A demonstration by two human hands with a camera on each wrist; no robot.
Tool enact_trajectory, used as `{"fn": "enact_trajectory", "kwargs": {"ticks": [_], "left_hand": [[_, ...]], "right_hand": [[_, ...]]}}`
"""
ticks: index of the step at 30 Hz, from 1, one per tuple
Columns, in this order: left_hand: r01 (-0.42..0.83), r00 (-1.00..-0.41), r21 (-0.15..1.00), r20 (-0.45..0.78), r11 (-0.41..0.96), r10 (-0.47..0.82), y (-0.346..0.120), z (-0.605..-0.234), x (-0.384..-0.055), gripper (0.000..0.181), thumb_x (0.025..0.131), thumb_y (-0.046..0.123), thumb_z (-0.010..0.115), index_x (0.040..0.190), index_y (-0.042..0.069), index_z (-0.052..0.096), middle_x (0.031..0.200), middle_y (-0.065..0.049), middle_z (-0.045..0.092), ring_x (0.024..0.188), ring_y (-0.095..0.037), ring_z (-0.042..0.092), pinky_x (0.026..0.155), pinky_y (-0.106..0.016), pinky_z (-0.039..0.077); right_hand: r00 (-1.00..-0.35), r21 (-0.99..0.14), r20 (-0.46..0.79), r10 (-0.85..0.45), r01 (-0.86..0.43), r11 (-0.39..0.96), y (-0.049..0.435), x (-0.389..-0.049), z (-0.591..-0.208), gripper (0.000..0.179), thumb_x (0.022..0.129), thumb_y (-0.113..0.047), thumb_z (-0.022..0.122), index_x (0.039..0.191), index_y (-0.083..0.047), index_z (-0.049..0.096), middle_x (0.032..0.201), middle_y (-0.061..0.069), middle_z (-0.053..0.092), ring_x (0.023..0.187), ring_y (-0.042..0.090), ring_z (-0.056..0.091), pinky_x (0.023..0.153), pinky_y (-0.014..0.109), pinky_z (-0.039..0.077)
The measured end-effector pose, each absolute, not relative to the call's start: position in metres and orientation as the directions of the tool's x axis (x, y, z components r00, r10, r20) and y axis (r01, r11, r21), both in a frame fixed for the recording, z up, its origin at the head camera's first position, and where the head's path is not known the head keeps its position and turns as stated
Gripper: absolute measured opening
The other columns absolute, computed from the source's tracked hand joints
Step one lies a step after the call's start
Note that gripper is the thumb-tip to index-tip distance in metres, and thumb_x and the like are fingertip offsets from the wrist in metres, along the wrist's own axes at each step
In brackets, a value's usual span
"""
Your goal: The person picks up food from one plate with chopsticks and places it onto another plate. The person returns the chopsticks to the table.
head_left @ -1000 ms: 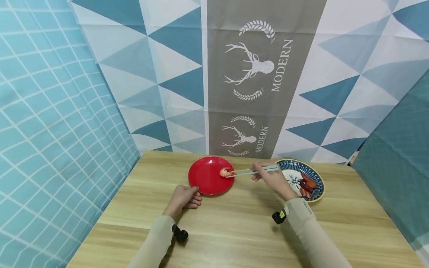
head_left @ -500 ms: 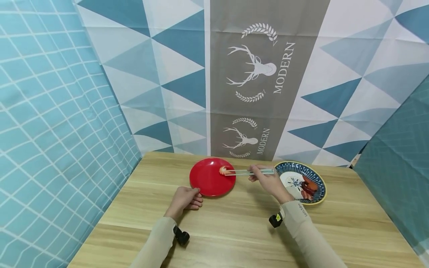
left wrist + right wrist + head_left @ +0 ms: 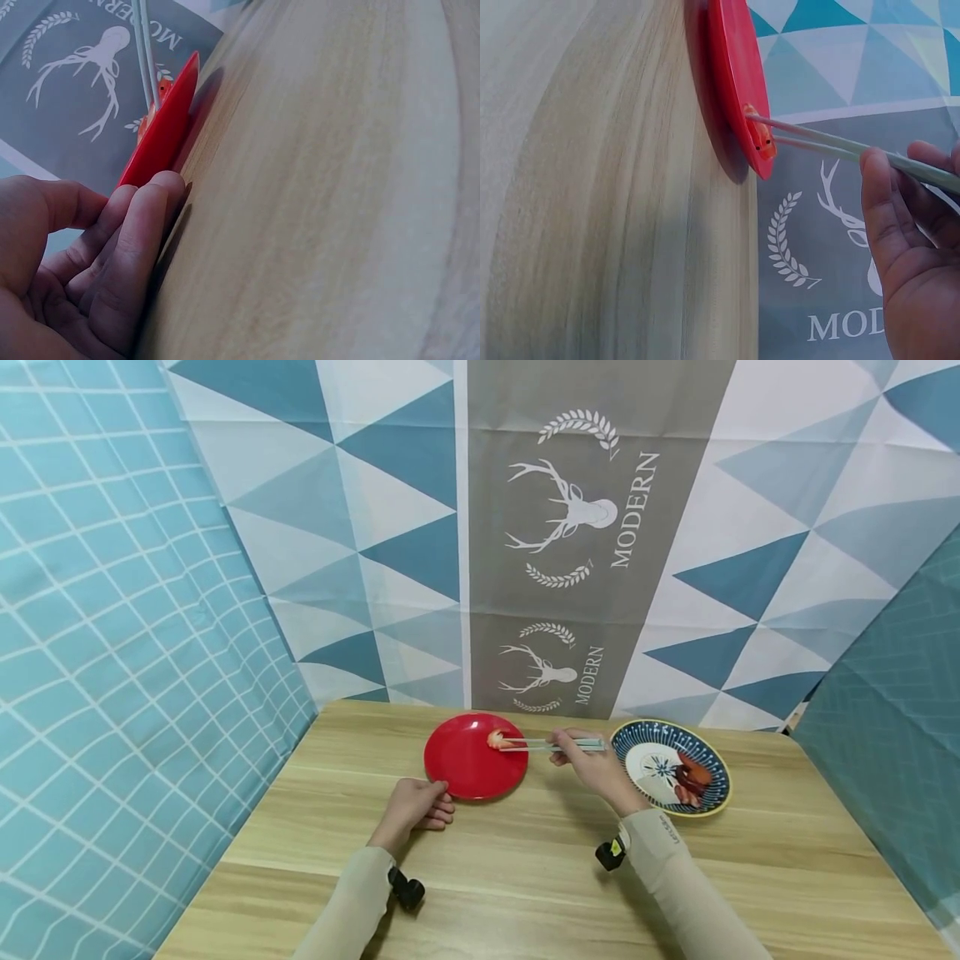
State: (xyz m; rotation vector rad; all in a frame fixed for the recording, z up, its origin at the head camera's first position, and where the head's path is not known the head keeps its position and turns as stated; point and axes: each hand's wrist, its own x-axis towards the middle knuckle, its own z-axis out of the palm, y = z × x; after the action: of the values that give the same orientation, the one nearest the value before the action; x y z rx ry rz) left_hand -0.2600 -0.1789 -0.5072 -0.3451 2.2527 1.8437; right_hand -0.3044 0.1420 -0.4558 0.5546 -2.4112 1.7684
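My left hand [image 3: 412,806] pinches the near-left rim of a red plate [image 3: 465,768] between thumb and fingers; the left wrist view shows that grip on the plate [image 3: 163,135] up close. A pair of pale green chopsticks [image 3: 817,136] is held in my right hand [image 3: 596,768], pointing left over the plate. At their tips is an orange-and-white shrimp [image 3: 496,740], low over the plate's right part. Black eye dots show on the shrimp [image 3: 763,142] in the right wrist view.
Behind my right hand stands an oval blue-and-white patterned dish [image 3: 651,770] with a yellow rim. Several reddish-brown food pieces [image 3: 693,772] lie in its right side. A patterned cloth [image 3: 405,527] hangs behind the wooden table [image 3: 517,885].
My right hand has shifted slightly left with the chopsticks, and the shrimp has moved a little left and inward over the plate. My left hand keeps its hold on the rim.
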Motion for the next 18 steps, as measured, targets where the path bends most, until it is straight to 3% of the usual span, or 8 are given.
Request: {"fn": "enact_trajectory", "kwargs": {"ticks": [4,10,14,18], "left_hand": [[-0.313,-0.95,0.93,-0.308,0.192,-0.052,-0.1784,-0.5067,-0.2597,0.033,0.103,0.023,0.06,0.088,-0.004,0.074,0.074,-0.009,0.075,0.062,-0.014,0.073,0.058,-0.028,0.063],[-0.309,-0.951,0.932,-0.305,0.191,-0.052,-0.1789,-0.5084,-0.2595,0.034,0.103,0.024,0.061,0.088,-0.004,0.074,0.074,-0.009,0.074,0.061,-0.014,0.072,0.058,-0.028,0.063],[-0.307,-0.952,0.932,-0.303,0.192,-0.05,-0.1791,-0.5092,-0.2599,0.034,0.103,0.024,0.061,0.089,-0.004,0.074,0.075,-0.009,0.075,0.062,-0.014,0.072,0.058,-0.029,0.063],[-0.31,-0.951,0.931,-0.307,0.192,-0.048,-0.1793,-0.5088,-0.2611,0.034,0.103,0.025,0.061,0.089,-0.004,0.074,0.076,-0.01,0.075,0.062,-0.015,0.073,0.059,-0.029,0.063]], "right_hand": [[-0.929,-0.899,0.298,-0.218,-0.35,0.264,0.1402,-0.3052,-0.458,0.041,0.107,-0.029,0.057,0.109,0.009,0.074,0.089,0.011,0.078,0.082,0.031,0.077,0.077,0.031,0.065],[-0.921,-0.89,0.322,-0.221,-0.374,0.261,0.1382,-0.3076,-0.4593,0.036,0.107,-0.023,0.059,0.109,0.009,0.074,0.092,0.012,0.079,0.078,0.017,0.076,0.076,0.028,0.064],[-0.925,-0.883,0.315,-0.214,-0.368,0.291,0.1398,-0.306,-0.4566,0.032,0.105,-0.025,0.061,0.109,0.004,0.076,0.096,0.014,0.079,0.079,0.017,0.077,0.077,0.026,0.064],[-0.931,-0.875,0.313,-0.187,-0.359,0.324,0.1433,-0.3022,-0.452,0.026,0.103,-0.026,0.065,0.104,-0.005,0.08,0.088,0.01,0.079,0.075,0.017,0.076,0.072,0.026,0.064]]}}
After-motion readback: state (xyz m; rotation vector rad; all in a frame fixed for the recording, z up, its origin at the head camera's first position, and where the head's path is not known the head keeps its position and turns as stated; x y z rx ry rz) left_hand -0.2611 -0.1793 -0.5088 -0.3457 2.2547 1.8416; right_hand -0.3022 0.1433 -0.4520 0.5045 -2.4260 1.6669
